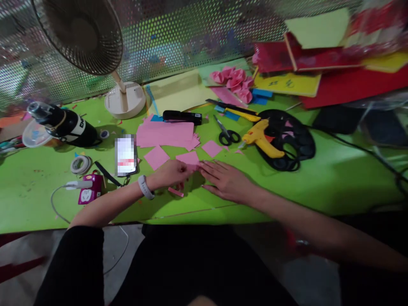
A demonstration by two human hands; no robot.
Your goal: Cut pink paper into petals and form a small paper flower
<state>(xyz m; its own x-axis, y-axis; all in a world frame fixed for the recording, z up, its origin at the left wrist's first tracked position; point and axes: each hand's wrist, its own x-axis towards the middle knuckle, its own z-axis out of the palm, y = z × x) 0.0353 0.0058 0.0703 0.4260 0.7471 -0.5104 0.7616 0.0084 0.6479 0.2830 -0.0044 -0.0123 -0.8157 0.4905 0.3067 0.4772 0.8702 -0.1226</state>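
Fingers of the left hand (pixel 170 173) pinch the edge of a pink paper square (pixel 188 158) at frame centre; right hand (pixel 225 180) lies flat beside it, fingers spread, on the green table (pixel 334 178). More flat pink squares (pixel 156 156) lie just above; scissors (pixel 227 134) and yellow glue gun (pixel 262 138) upper right.

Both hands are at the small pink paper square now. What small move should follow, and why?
Probably press the fold flat with the right hand: it lies flat on the green table, while the left hand pinches the pink paper square at its near edge, where both hands' fingertips meet.
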